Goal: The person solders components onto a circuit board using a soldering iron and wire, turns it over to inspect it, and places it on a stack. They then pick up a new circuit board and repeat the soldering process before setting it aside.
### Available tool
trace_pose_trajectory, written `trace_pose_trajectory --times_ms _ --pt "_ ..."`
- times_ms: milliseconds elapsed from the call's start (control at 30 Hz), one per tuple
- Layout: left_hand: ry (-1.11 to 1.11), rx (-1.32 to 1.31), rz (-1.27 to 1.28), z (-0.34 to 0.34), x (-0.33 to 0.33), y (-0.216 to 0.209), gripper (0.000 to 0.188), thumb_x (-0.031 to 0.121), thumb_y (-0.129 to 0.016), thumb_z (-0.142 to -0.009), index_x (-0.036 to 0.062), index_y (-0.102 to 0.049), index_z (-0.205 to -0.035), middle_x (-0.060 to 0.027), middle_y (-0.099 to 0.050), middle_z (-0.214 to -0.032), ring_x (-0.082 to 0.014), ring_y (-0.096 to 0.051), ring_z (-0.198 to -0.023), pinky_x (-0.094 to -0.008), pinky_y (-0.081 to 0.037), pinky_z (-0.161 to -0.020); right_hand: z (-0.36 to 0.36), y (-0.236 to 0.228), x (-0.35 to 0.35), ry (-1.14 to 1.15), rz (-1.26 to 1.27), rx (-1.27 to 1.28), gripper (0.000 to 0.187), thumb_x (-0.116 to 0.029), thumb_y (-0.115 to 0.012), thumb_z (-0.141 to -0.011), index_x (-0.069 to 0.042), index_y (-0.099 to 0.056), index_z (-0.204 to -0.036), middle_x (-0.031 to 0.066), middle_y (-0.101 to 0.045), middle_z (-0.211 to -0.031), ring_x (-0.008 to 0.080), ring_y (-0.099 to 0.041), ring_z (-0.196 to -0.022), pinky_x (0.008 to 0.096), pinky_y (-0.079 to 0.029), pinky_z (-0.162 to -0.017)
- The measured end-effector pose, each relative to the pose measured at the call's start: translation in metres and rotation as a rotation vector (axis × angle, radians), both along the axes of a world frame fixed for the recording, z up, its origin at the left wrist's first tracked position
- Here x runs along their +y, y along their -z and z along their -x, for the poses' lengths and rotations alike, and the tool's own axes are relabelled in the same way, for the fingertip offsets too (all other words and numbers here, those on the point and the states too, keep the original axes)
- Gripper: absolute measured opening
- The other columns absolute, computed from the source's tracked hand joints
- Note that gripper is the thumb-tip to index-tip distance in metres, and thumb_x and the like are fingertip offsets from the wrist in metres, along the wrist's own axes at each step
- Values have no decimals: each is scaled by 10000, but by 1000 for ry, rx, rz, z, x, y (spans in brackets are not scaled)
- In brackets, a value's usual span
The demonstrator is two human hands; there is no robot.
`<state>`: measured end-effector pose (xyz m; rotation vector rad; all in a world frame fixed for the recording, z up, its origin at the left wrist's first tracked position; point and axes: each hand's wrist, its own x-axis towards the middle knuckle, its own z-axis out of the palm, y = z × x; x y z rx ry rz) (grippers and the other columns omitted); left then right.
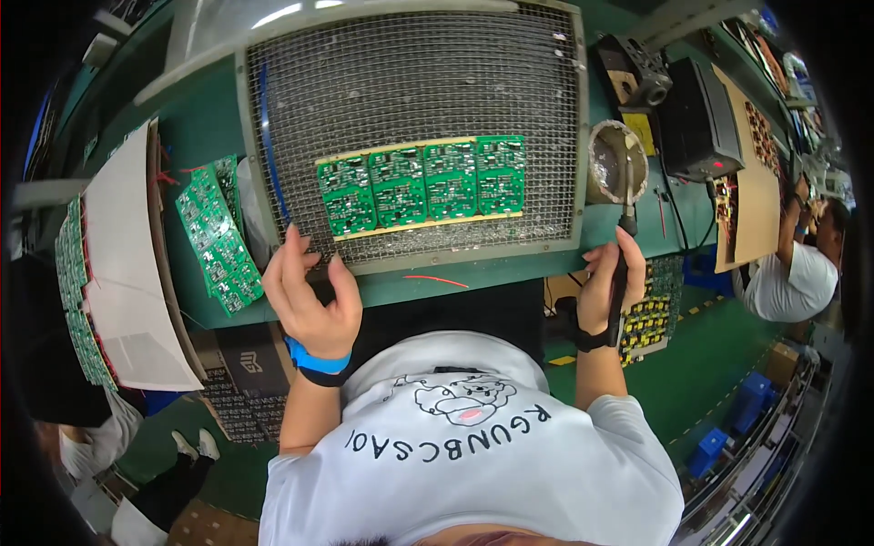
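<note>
My left hand [314,305] is beside the near left corner of a framed wire-mesh tray [410,91], fingers apart and nothing visible in them. A blue band [319,357] circles that wrist. On the mesh lies a panel of green circuit boards [423,187] joined in a row, with pale strips along its long edges. My right hand [596,296] is closed round the black handle of a soldering iron [627,223]. The iron's tip reaches over a round, crusted metal cup [598,173] just right of the tray.
More green boards [218,237] are stacked left of the tray, beside a white panel [127,264]. A red wire [437,280] lies at the bench's near edge. A black box [699,118] stands at the right. Another person [801,273] works farther right.
</note>
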<state>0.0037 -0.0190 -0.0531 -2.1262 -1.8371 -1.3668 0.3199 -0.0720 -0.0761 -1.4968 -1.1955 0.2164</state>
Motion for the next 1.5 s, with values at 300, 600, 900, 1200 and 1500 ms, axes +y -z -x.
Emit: trace_pose_trajectory --times_ms 300,600,900,1200,1500 --pt "47 -13 -55 1 2 3 543 -39 -676 -792 -61 -545 -1318 -167 -558 -1130 -216 -597 -844 -303 -536 -720 2 0 2 33 -23 18 212 -23 -527 -997 -15 -587 -1201 57 -613 -766 88 -530 -632 206 -405 -589" --pt "82 -129 -55 3 5 0 582 -42 -727 -761 -43 -556 -1317 -155 -564 -1116 -221 -599 -837 -291 -547 -681 31 -50 20 -78 48 34 81 -26 -506 -1008 -7 -523 -1085 107 -645 -841 150 -632 -758 259 -497 -711" --pt "287 -364 321 2 17 -40 597 -15 -765 -782 -4 -567 -1345 -153 -586 -1135 -166 -628 -795 -266 -544 -675 77 -64 60 -336 165 -331 374 160 -607 -864 -21 -437 -1144 220 -542 -1332 249 -592 -1176 382 -460 -1010" --pt "358 -559 270 12 19 -38 534 -95 -742 -779 -13 -610 -1290 -119 -609 -1041 -158 -662 -763 -267 -583 -682 91 -79 39 -409 -7 218 446 137 -693 -819 -47 -373 -1070 317 -476 -1382 292 -580 -1228 372 -495 -999" --pt "433 -695 345 23 3 -53 541 -127 -738 -769 -49 -601 -1287 -113 -593 -1053 -142 -642 -862 -244 -570 -720 89 -94 30 -593 -94 323 471 139 -686 -820 -52 -366 -1109 333 -441 -1412 316 -557 -1249 398 -510 -985"
